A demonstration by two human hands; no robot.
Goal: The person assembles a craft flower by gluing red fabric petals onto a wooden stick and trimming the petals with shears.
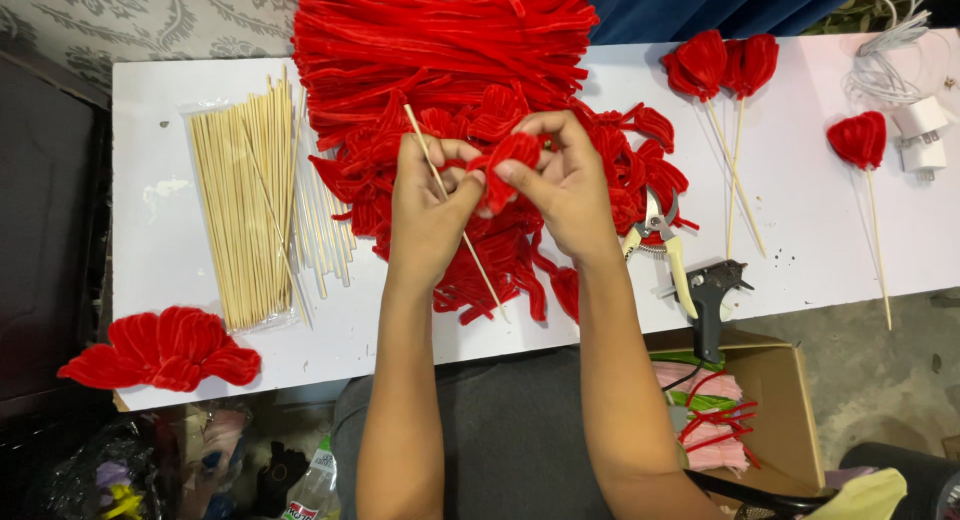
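1. Head camera looks down on my two hands, meeting over a white bench (160,250).
2. My left hand (428,210) is closed around a thin wooden skewer (470,250), which slants from upper left to lower right.
3. My right hand (565,185) pinches a red fuzzy pipe-cleaner petal (510,160) against the skewer, thumb and fingers clamped on it.
4. Both hands hover above a heap of loose red pipe-cleaner pieces (440,50) in the bench's middle.
5. A clear bag of wooden skewers (245,210) lies to the left; a fan of finished red petals (165,350) sits at the near left corner.
6. Cream-handled snips (660,240) and a black glue gun (712,295) lie just right of my right hand.
7. Three red flower heads on sticks (720,65) rest farther right.
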